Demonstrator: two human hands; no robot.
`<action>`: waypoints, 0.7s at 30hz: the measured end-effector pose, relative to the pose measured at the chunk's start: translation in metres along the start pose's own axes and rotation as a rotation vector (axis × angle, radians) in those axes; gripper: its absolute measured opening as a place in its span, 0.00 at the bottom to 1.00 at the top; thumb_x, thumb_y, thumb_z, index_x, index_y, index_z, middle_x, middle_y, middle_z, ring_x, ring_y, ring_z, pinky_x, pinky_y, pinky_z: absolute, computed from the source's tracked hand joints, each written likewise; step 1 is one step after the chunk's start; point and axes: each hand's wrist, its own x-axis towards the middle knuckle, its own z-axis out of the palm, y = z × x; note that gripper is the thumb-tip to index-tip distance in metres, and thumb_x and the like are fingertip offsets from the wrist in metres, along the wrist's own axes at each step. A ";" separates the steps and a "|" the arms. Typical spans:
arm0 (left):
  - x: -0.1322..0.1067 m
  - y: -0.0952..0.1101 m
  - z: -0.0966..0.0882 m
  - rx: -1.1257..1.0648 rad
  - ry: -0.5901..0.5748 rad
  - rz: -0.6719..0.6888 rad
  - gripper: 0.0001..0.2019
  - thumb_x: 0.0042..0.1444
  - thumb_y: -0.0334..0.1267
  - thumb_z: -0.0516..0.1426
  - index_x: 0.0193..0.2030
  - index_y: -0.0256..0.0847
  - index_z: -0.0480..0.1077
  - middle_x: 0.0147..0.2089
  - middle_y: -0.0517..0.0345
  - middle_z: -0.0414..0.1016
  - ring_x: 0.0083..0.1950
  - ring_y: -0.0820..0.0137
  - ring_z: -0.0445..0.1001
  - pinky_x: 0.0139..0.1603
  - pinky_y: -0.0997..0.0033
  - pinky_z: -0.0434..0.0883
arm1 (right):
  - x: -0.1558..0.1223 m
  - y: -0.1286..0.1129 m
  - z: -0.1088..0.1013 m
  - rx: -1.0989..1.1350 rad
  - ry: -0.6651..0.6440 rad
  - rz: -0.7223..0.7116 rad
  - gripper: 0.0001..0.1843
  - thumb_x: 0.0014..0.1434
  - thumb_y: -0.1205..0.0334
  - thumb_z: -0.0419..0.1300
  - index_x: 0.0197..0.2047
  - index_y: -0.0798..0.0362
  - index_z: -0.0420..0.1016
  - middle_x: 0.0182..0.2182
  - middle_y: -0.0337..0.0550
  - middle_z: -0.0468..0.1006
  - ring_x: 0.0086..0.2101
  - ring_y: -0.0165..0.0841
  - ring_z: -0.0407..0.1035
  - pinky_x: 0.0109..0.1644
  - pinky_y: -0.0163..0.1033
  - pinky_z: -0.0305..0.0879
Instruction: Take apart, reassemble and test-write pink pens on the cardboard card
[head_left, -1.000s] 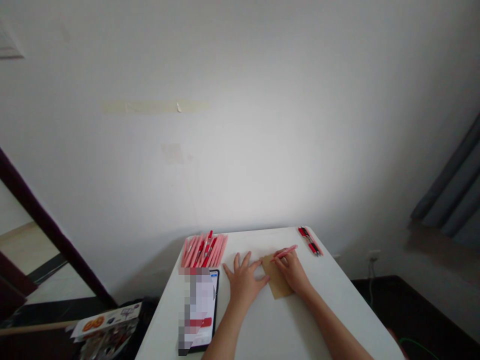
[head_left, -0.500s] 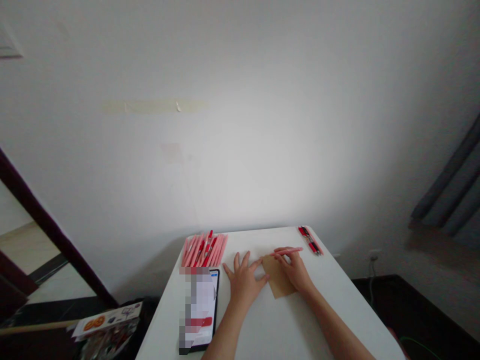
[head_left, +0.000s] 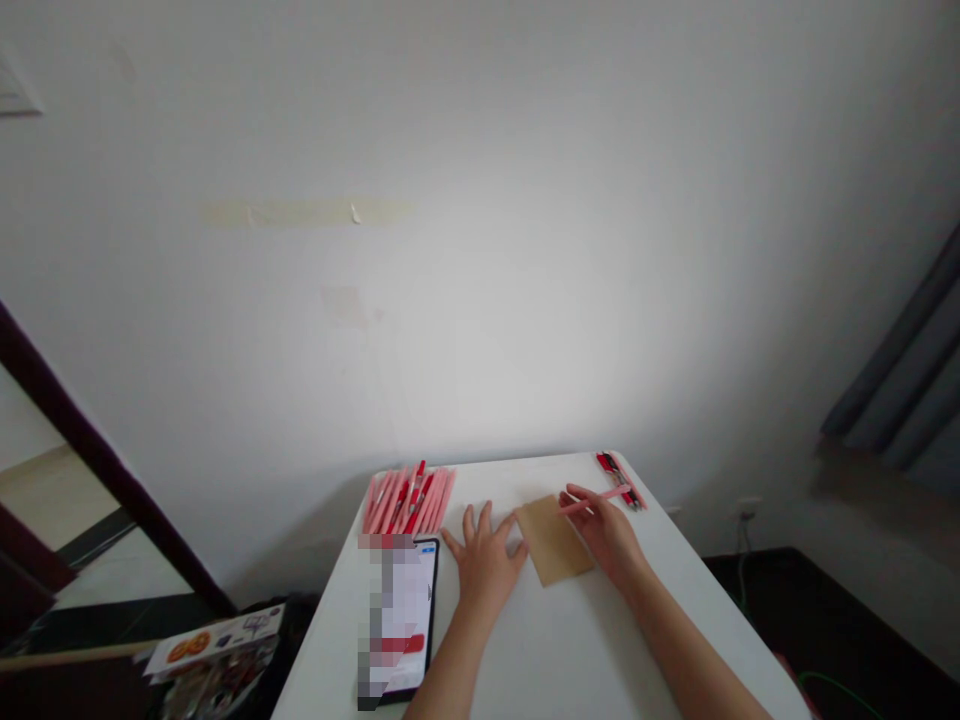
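A tan sheet of paper (head_left: 551, 550) lies on the white table in front of me. My left hand (head_left: 486, 558) rests flat with its fingers spread, its thumb and index finger at the paper's left edge. In my right hand (head_left: 609, 530) I hold a pink pen (head_left: 596, 501), gripped between thumb and fingers. The pen slants over the paper's upper right part, its tip end pointing left; whether it touches the paper I cannot tell.
A row of pink and red pens (head_left: 409, 502) lies at the table's back left. Below it is a phone (head_left: 409, 620) with a partly blurred screen. A few red, black and pink pens (head_left: 621, 480) lie at the back right. The wall (head_left: 517, 300) stands behind the white table (head_left: 555, 660).
My right hand has moved right with the pen, uncovering more of the paper. The paper has shifted slightly left and away from me, and my left hand has moved a little left.
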 end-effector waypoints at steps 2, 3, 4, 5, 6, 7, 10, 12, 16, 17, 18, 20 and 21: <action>0.000 0.000 0.000 -0.008 -0.003 0.002 0.22 0.54 0.56 0.54 0.58 0.68 0.64 0.68 0.57 0.59 0.70 0.48 0.48 0.62 0.23 0.36 | 0.001 -0.001 -0.001 0.117 0.007 0.054 0.14 0.45 0.57 0.69 0.37 0.52 0.79 0.36 0.43 0.79 0.39 0.35 0.73 0.48 0.41 0.71; 0.000 0.001 -0.001 -0.011 -0.006 0.005 0.23 0.54 0.57 0.54 0.58 0.68 0.64 0.68 0.57 0.58 0.70 0.48 0.48 0.62 0.23 0.36 | 0.001 -0.001 -0.001 0.158 0.005 0.068 0.16 0.45 0.60 0.69 0.39 0.51 0.78 0.37 0.42 0.79 0.38 0.33 0.73 0.47 0.40 0.71; -0.001 0.001 -0.001 -0.014 -0.009 0.006 0.23 0.53 0.57 0.54 0.58 0.68 0.64 0.68 0.57 0.58 0.71 0.48 0.48 0.62 0.23 0.35 | 0.001 -0.002 -0.002 0.189 0.000 0.076 0.17 0.45 0.62 0.69 0.41 0.51 0.77 0.37 0.41 0.79 0.36 0.32 0.73 0.44 0.40 0.72; -0.001 0.001 -0.001 -0.015 -0.013 0.006 0.24 0.53 0.58 0.54 0.58 0.67 0.64 0.69 0.56 0.58 0.71 0.48 0.47 0.62 0.24 0.34 | 0.001 -0.003 -0.002 0.209 -0.006 0.078 0.17 0.45 0.64 0.69 0.42 0.50 0.76 0.36 0.40 0.79 0.34 0.31 0.72 0.42 0.39 0.72; -0.001 0.002 -0.002 -0.015 -0.020 0.006 0.25 0.52 0.59 0.54 0.58 0.66 0.64 0.69 0.55 0.57 0.71 0.49 0.47 0.63 0.24 0.34 | 0.001 -0.004 -0.002 0.222 -0.009 0.078 0.18 0.46 0.65 0.68 0.42 0.49 0.76 0.35 0.40 0.78 0.33 0.30 0.72 0.40 0.39 0.72; -0.001 0.002 -0.003 -0.015 -0.032 0.004 0.26 0.52 0.59 0.54 0.59 0.65 0.64 0.69 0.55 0.57 0.71 0.49 0.46 0.63 0.25 0.33 | 0.001 -0.005 -0.002 0.233 -0.011 0.077 0.17 0.46 0.65 0.69 0.42 0.49 0.75 0.35 0.39 0.78 0.31 0.29 0.71 0.38 0.38 0.71; -0.001 0.004 -0.006 -0.012 -0.072 -0.003 0.28 0.51 0.60 0.54 0.60 0.64 0.62 0.70 0.54 0.55 0.72 0.49 0.44 0.64 0.26 0.31 | 0.000 -0.008 -0.003 0.286 -0.020 0.099 0.13 0.47 0.61 0.69 0.38 0.49 0.74 0.31 0.37 0.76 0.27 0.27 0.68 0.33 0.36 0.68; -0.001 0.004 -0.008 -0.005 -0.095 -0.003 0.30 0.50 0.61 0.54 0.61 0.63 0.61 0.70 0.54 0.53 0.72 0.49 0.42 0.64 0.27 0.30 | -0.001 -0.012 -0.003 0.349 -0.042 0.151 0.12 0.49 0.53 0.67 0.34 0.50 0.74 0.29 0.38 0.75 0.25 0.27 0.66 0.31 0.36 0.66; -0.001 0.003 -0.007 0.012 -0.110 0.021 0.32 0.51 0.63 0.52 0.63 0.64 0.58 0.71 0.52 0.51 0.73 0.49 0.41 0.63 0.26 0.29 | -0.007 -0.018 -0.002 0.469 -0.104 0.246 0.26 0.51 0.35 0.59 0.27 0.53 0.71 0.30 0.42 0.73 0.26 0.28 0.65 0.32 0.38 0.65; -0.001 0.002 -0.006 0.014 -0.107 0.028 0.31 0.51 0.63 0.52 0.63 0.65 0.57 0.72 0.52 0.50 0.73 0.49 0.41 0.63 0.26 0.29 | -0.009 -0.020 -0.001 0.484 -0.110 0.257 0.28 0.51 0.33 0.58 0.26 0.53 0.70 0.30 0.42 0.73 0.26 0.28 0.64 0.32 0.38 0.65; -0.001 0.002 -0.005 0.015 -0.103 0.033 0.31 0.51 0.63 0.51 0.63 0.65 0.57 0.72 0.52 0.50 0.73 0.49 0.41 0.63 0.26 0.29 | -0.010 -0.021 0.000 0.496 -0.115 0.265 0.28 0.51 0.33 0.57 0.24 0.53 0.69 0.29 0.42 0.72 0.26 0.28 0.63 0.32 0.38 0.64; -0.001 0.001 -0.004 0.016 -0.094 0.039 0.31 0.52 0.63 0.51 0.63 0.66 0.56 0.72 0.53 0.50 0.73 0.49 0.41 0.63 0.26 0.29 | -0.013 -0.023 0.001 0.511 -0.124 0.273 0.27 0.52 0.36 0.58 0.22 0.53 0.67 0.28 0.41 0.71 0.25 0.28 0.62 0.32 0.37 0.63; -0.001 0.001 -0.004 0.017 -0.091 0.042 0.31 0.52 0.63 0.51 0.63 0.67 0.56 0.72 0.53 0.51 0.73 0.49 0.41 0.63 0.25 0.30 | -0.013 -0.023 0.002 0.514 -0.127 0.274 0.26 0.52 0.37 0.58 0.21 0.52 0.66 0.28 0.41 0.71 0.25 0.28 0.61 0.31 0.37 0.63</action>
